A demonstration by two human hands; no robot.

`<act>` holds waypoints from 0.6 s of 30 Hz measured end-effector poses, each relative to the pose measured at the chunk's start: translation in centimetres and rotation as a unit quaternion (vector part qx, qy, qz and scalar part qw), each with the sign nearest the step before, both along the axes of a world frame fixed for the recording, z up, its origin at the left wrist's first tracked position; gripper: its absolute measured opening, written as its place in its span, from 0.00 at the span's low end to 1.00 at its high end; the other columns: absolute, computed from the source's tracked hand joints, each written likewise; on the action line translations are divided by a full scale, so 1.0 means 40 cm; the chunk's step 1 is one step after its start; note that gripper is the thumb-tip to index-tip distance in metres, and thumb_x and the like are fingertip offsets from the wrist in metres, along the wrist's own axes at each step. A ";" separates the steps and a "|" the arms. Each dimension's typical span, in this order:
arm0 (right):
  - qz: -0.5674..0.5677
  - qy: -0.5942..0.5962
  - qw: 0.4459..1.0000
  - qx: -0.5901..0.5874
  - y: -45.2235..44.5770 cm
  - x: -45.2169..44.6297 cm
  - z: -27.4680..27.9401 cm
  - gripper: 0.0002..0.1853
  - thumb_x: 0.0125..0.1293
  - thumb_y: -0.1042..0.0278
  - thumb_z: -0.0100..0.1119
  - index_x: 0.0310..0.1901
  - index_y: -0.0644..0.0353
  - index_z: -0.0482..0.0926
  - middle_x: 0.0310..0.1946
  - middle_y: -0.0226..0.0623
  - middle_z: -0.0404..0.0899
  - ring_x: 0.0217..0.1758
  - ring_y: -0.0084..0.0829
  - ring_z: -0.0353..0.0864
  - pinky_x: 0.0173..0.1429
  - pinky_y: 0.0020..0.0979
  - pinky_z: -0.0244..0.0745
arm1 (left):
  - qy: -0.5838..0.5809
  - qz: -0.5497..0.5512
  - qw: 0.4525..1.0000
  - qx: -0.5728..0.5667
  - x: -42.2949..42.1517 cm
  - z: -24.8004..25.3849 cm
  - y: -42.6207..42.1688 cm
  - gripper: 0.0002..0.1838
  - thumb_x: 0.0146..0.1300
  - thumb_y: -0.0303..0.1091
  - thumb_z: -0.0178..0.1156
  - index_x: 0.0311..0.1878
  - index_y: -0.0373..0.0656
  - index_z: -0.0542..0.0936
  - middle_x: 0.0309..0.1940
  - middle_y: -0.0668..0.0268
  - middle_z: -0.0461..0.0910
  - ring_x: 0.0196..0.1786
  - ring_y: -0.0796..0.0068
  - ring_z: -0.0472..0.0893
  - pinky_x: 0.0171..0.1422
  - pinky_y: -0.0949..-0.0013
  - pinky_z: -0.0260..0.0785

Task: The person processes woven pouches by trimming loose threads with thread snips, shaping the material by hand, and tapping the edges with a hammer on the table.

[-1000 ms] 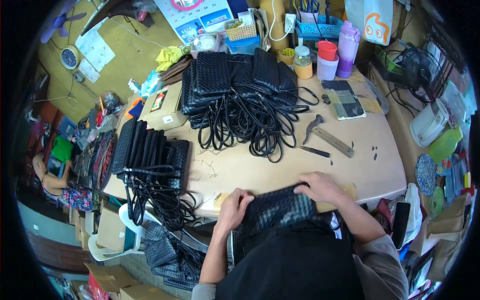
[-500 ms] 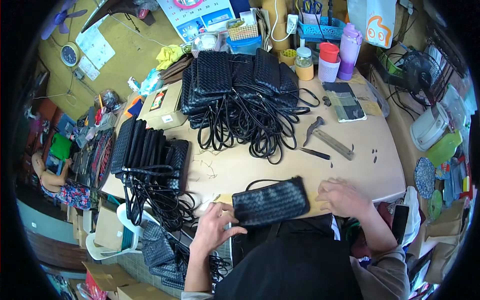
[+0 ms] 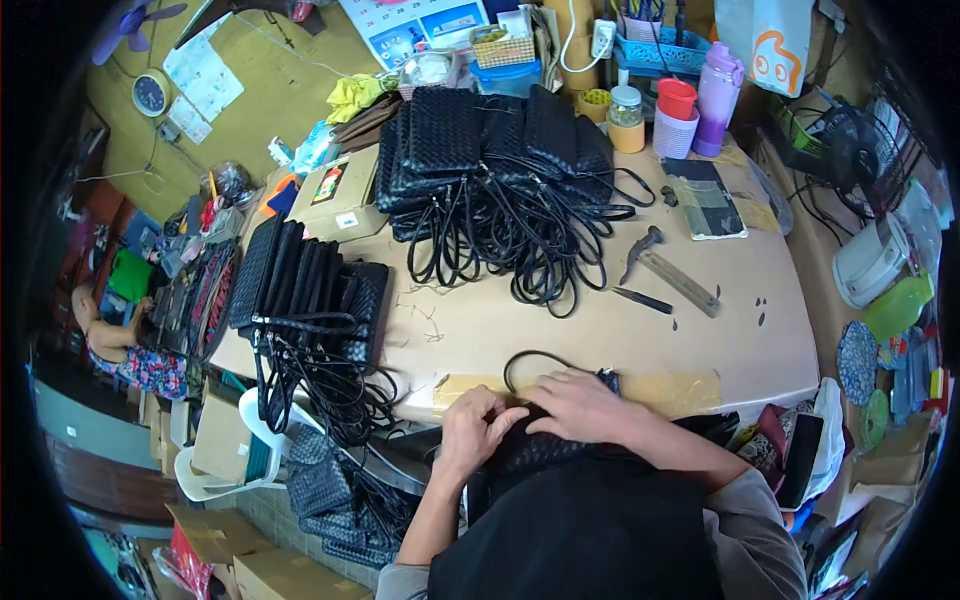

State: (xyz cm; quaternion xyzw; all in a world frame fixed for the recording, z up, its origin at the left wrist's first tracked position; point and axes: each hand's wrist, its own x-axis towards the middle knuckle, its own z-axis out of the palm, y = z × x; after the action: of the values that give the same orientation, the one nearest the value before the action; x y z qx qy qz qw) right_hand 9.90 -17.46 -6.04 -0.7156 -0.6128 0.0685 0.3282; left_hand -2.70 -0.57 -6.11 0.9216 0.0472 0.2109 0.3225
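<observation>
A black woven pouch [image 3: 522, 452] leans at the table's front edge against my body, largely covered by my hands and apron. My left hand [image 3: 474, 428] has its fingers curled and pinches the pouch's upper edge on its left side. Across the top edge lies my right hand [image 3: 575, 408], fingers bent over and gripping it, close beside the left. A thin black strap [image 3: 522, 358] loops up from the pouch onto the table. What the fingertips do at the opening is hidden.
Piled black pouches with straps [image 3: 445, 135] fill the back of the table, and a second stack [image 3: 290, 285] stands at left. A hammer [image 3: 672, 280], a pointed dark tool [image 3: 642, 300] and a notebook [image 3: 705, 200] lie at right. A person [image 3: 120, 340] sits at far left.
The pouch has come off the tabletop toward my body and tilted. My right hand has moved left onto its top edge; my left hand has closed on it. The view has shifted slightly.
</observation>
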 end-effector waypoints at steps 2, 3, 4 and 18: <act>-0.012 -0.005 0.995 -0.100 -0.027 0.032 0.078 0.16 0.60 0.55 0.64 0.37 0.59 0.75 0.31 0.38 0.79 0.40 0.44 0.80 0.49 0.42 0.72 | 0.001 0.034 0.998 -0.053 -0.034 0.059 0.018 0.19 0.52 0.44 0.73 0.25 0.40 0.76 0.20 0.66 0.71 0.23 0.66 0.73 0.29 0.65 0.65; -0.015 -0.009 0.996 -0.089 -0.039 0.044 0.087 0.15 0.60 0.55 0.63 0.34 0.59 0.75 0.30 0.37 0.79 0.38 0.44 0.80 0.48 0.42 0.72 | -0.001 0.063 0.992 -0.108 -0.048 0.084 0.030 0.19 0.51 0.43 0.74 0.25 0.39 0.76 0.20 0.68 0.70 0.25 0.70 0.72 0.30 0.67 0.64; -0.003 -0.011 0.996 -0.088 -0.045 0.045 0.096 0.15 0.60 0.55 0.63 0.34 0.59 0.75 0.30 0.37 0.79 0.38 0.44 0.80 0.48 0.42 0.72 | 0.006 0.042 0.982 -0.183 -0.052 0.091 0.050 0.16 0.51 0.39 0.74 0.29 0.38 0.78 0.21 0.70 0.71 0.29 0.76 0.73 0.35 0.71 0.66; -0.086 -0.042 0.983 -0.156 -0.169 0.022 0.173 0.16 0.65 0.55 0.58 0.29 0.61 0.75 0.20 0.42 0.77 0.26 0.47 0.77 0.38 0.42 0.70 | -0.090 0.154 0.937 -0.300 -0.043 0.048 0.013 0.09 0.68 0.33 0.58 0.39 0.35 0.78 0.26 0.70 0.77 0.34 0.83 0.73 0.42 0.76 0.66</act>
State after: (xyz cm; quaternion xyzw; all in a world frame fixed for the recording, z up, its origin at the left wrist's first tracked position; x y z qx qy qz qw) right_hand 10.80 -24.20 0.88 -0.8104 -0.5435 0.1046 0.1919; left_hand -4.43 -0.03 -4.18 0.7407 0.2206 0.3166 0.5500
